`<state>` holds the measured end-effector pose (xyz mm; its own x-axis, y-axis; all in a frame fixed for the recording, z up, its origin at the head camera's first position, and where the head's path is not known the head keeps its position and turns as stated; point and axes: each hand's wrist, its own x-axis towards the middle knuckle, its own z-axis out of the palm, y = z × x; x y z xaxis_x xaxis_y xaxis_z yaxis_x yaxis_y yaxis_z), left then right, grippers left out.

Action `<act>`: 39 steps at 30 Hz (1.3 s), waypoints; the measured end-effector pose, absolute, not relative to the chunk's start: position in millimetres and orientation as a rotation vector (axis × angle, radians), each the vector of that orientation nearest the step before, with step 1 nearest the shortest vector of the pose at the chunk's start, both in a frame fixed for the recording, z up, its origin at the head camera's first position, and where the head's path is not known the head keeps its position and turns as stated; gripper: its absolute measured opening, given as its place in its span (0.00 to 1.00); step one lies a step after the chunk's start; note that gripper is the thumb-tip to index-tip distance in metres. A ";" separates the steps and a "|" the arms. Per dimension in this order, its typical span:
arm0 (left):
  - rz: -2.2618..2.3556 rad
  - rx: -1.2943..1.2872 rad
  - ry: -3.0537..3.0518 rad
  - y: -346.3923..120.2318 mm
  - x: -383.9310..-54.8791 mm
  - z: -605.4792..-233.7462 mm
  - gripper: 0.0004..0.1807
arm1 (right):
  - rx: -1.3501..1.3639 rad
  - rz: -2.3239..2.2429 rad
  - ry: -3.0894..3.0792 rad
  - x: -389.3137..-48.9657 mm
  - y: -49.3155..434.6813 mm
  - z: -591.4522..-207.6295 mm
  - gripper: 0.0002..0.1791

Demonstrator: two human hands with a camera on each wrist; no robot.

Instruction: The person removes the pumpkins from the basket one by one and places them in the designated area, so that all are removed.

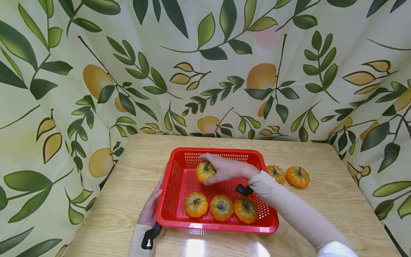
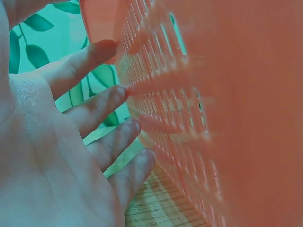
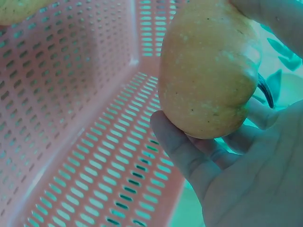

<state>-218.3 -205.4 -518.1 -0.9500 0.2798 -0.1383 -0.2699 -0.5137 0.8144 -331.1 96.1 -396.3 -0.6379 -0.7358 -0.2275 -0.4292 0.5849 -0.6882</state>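
A red plastic basket point(image 1: 213, 229) with slotted walls stands on the wooden table. Inside it, along the near side, sit three small orange pumpkins, the left pumpkin point(image 1: 196, 204), the middle pumpkin point(image 1: 221, 207) and the right pumpkin point(image 1: 245, 210). My right hand point(image 1: 221, 169) grips another small pumpkin point(image 1: 205, 171) over the far left part of the basket. In the right wrist view the fingers wrap the gripped pumpkin point(image 3: 208, 71) above the slotted floor. My left hand point(image 1: 150, 207) rests against the basket's left side, fingertips touching the slotted wall point(image 2: 163, 94), fingers spread and nearly straight.
Two more pumpkins lie on the table right of the basket: one pumpkin point(image 1: 276, 173) close to its wall, partly behind the right forearm, and another pumpkin point(image 1: 298, 177) farther right. A leaf-patterned curtain point(image 1: 192, 89) hangs behind the wooden table point(image 1: 321, 214).
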 end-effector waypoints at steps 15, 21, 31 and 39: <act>2.489 0.023 1.341 -203.6 -217.0 -519.0 0.21 | -0.861 -0.941 2.371 -327.5 131.1 -378.3 0.39; 2.486 0.030 1.334 -203.6 -216.3 -519.0 0.22 | -0.842 -0.954 2.427 -324.7 149.8 -376.4 0.38; 2.468 0.030 1.335 -203.4 -216.7 -516.8 0.23 | -0.804 -0.981 2.522 -323.0 185.3 -359.7 0.41; 2.469 0.008 1.363 -202.7 -215.9 -514.7 0.22 | -0.729 -0.969 2.578 -321.0 209.2 -353.0 0.42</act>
<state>-215.9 -202.7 -514.7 -0.9488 0.2794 -0.1476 -0.2738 -0.4939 0.8253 -321.0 209.2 -353.0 -0.8295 -0.5510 -0.0906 -0.3548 0.6454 -0.6764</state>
